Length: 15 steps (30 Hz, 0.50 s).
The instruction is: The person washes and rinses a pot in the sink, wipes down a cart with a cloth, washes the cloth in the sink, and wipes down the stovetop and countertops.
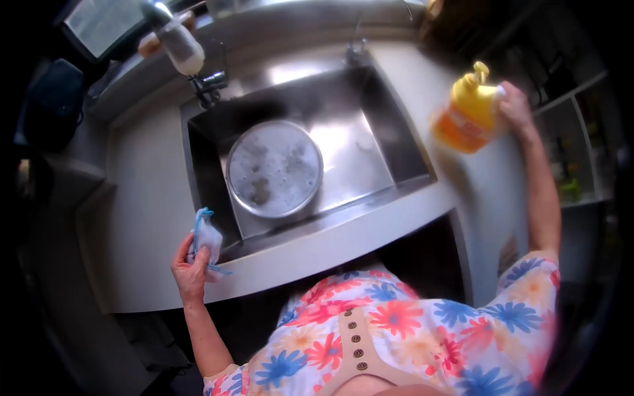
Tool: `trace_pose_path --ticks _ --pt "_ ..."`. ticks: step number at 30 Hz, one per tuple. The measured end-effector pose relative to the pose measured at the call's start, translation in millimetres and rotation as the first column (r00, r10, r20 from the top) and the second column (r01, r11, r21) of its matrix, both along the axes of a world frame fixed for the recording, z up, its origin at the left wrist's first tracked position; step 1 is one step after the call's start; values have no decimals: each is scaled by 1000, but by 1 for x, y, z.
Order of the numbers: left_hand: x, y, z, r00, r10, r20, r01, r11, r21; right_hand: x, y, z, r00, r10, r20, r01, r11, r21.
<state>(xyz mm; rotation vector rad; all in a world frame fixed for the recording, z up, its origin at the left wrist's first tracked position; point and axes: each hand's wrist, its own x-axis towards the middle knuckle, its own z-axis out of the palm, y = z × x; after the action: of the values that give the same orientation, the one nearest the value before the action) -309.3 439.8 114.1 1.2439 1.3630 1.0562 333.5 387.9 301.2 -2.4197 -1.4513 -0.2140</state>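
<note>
My left hand (189, 274) is closed on a bunched white cloth (209, 239) with blue edging, over the sink's near left corner. Gripped by my right hand (516, 109) is a yellow pump bottle of dish soap (470, 113) with an orange label. The bottle is tilted and slightly blurred, held above the counter to the right of the sink. A round metal basin (321, 173) stands inside the steel sink (360, 155), filled with cloudy water and patches of foam.
Behind the sink's left part is a faucet (210, 82), with a clear and white cylinder (181, 49) by it. A second slim tap (357, 47) rises at the back. Pale counter (142, 198) surrounds the sink. Open shelves (578, 142) stand at the right.
</note>
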Motion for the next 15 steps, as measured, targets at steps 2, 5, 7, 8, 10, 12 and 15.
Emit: trace_pose_path --ticks 2,5,7,8,10,12,15 --pt "-18 9 -14 991 122 -47 -118 990 71 -31 24 25 998 50 -33 -47 995 84" --pt "-29 20 -24 904 265 -336 -166 941 295 -43 82 49 959 276 -68 -262 951 165" --pt "-28 27 -39 788 347 -509 -144 907 395 -43 138 62 892 434 -128 -405 891 205" --pt "-28 27 -56 738 376 -560 -149 900 409 -45 172 65 871 472 -136 -438 872 221" --pt "-28 28 -83 582 456 -673 -90 859 504 -61 231 73 868 497 -3 -485 847 216" --pt "-22 29 -82 515 488 -705 -76 845 530 -80 284 76 861 509 28 -499 831 244" --pt "-14 29 -83 458 524 -718 -80 829 554 -110 359 82 941 313 128 -333 924 186"
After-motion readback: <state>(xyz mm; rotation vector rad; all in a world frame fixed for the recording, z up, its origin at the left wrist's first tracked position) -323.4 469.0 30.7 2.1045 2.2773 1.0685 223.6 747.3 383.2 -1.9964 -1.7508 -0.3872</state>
